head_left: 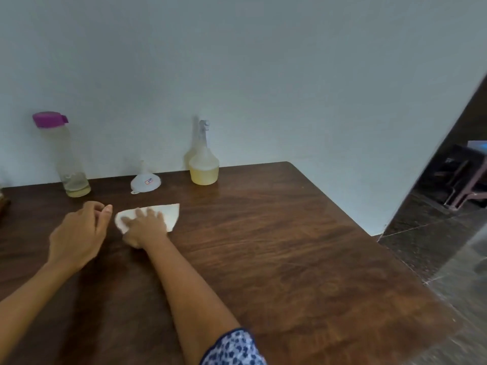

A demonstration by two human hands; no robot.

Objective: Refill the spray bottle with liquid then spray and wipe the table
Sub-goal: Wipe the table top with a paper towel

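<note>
A clear spray bottle (203,164) with yellowish liquid in its lower part stands upright at the back of the brown wooden table (303,246), by the wall. A white cloth (172,213) lies flat on the table. My right hand (145,227) presses down on the cloth's left half, fingers spread. My left hand (79,233) hovers just left of the cloth, fingers loosely curled and holding nothing. A tall clear bottle (69,164) with a purple cap stands at the back left, with a little liquid at its bottom. A white funnel (145,182) lies upside down between the two bottles.
A pale wall runs along the table's far edge. The table's right edge drops to a dark tiled floor (427,233), where a low piece of furniture (458,177) stands in a doorway. A dark object (4,204) sits at the table's far left edge.
</note>
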